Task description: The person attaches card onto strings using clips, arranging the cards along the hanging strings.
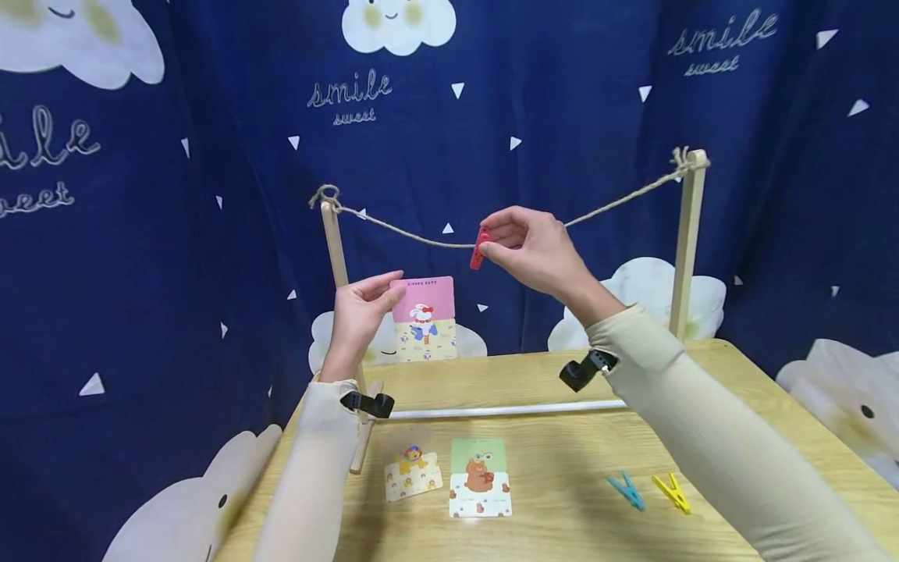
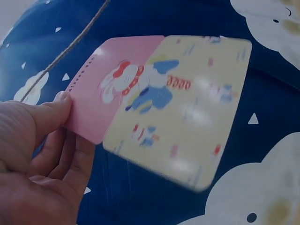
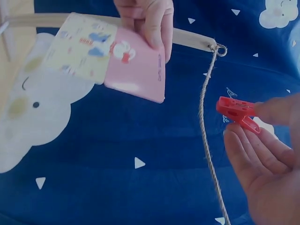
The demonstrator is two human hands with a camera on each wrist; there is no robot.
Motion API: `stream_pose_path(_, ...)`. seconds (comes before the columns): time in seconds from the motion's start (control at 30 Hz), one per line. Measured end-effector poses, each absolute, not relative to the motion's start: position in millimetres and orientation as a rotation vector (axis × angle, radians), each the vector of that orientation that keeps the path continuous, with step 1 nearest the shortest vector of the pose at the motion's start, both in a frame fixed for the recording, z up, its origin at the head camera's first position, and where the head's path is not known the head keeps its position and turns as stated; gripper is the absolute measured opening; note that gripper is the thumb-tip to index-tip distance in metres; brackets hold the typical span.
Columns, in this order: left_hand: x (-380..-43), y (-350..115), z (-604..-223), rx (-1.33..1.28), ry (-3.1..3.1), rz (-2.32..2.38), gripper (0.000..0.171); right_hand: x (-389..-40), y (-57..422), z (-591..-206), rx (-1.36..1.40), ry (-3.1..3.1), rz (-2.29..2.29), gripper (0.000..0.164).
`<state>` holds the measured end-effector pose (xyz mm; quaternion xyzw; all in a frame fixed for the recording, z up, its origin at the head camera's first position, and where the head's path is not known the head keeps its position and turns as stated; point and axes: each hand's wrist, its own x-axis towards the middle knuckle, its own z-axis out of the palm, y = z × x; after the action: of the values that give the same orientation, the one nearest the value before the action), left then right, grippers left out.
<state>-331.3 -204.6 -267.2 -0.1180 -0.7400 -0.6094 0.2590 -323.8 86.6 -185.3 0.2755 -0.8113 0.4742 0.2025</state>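
Note:
My left hand (image 1: 361, 316) pinches a pink and yellow card (image 1: 424, 320) with a white rabbit on it, by its upper left edge. The card hangs upright below the sagging rope (image 1: 414, 236); in the left wrist view the thumb (image 2: 61, 103) lies flat on its pink part. My right hand (image 1: 537, 246) holds a red clothespin (image 1: 480, 248) between thumb and fingers. In the right wrist view that red clothespin (image 3: 236, 110) is beside the rope (image 3: 205, 126), apart from it, with its jaws toward the rope.
Two wooden posts (image 1: 688, 242) carry the rope, joined low down by a white rod (image 1: 506, 410). On the wooden table (image 1: 562, 484) lie a lion card (image 1: 413, 474), a bear card (image 1: 481, 478), a blue clothespin (image 1: 627, 492) and a yellow clothespin (image 1: 673, 493). A dark blue curtain (image 1: 246, 273) hangs behind.

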Motion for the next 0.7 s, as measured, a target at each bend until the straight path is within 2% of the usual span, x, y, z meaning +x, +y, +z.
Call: stream_pose_path(0.7, -353, -207, -245, -0.368, -1.894, -1.675, 0.027, -363, 29, -155, 0.711, -2.198, 1.336, 0.028)
